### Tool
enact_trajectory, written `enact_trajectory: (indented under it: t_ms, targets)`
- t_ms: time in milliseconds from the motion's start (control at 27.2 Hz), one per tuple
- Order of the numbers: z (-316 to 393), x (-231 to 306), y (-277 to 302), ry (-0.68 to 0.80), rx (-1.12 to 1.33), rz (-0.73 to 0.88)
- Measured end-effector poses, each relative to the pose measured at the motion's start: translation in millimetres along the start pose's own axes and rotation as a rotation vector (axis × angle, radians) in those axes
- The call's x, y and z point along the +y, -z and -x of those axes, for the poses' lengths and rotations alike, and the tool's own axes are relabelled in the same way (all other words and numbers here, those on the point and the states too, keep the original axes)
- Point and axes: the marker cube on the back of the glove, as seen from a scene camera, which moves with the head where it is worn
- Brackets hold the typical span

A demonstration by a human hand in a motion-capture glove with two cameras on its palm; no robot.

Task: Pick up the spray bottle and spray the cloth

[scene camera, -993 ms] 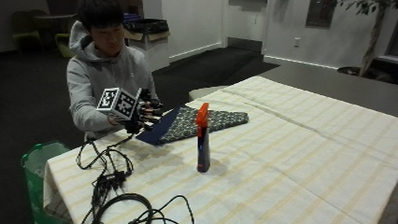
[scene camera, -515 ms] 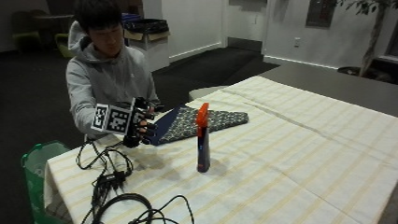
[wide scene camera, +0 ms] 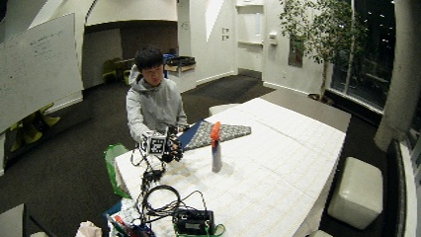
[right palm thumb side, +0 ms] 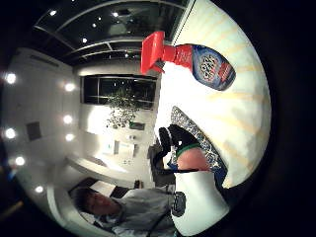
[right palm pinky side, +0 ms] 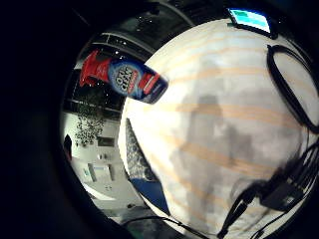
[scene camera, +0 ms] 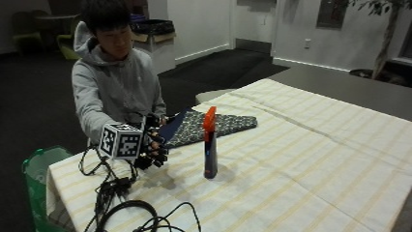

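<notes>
- The spray bottle [scene camera: 210, 145] stands upright near the table's [scene camera: 309, 159] left edge; the cloth [scene camera: 206, 126] lies just behind it
- The gloved right hand [scene camera: 151, 147] hovers beside the bottle, fingers apart, holding nothing
- Approach level; wrap the body below the red trigger to avoid tipping it

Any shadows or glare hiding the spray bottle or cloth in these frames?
Outside view: spray bottle stands unobscured, casting a soft shadow on the striped tablecloth; cloth evenly lit. Little finger side palm view: a grey shadow falls on the tablecloth, off the bottle; wide dark rim. Thumb side palm view: bright ceiling lights, yet the bottle label stays readable. Gloved right hand blocks neither.
</notes>
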Motion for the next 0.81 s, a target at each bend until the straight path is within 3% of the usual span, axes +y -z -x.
enact_trajectory:
  t_ms: [441, 809]
  targets:
    - [-14.7, -49.8, -4.8, -0.077, -0.018, 0.027]
    - [-18.3, -94.4, -9.7, -0.035, -0.077, 0.259]
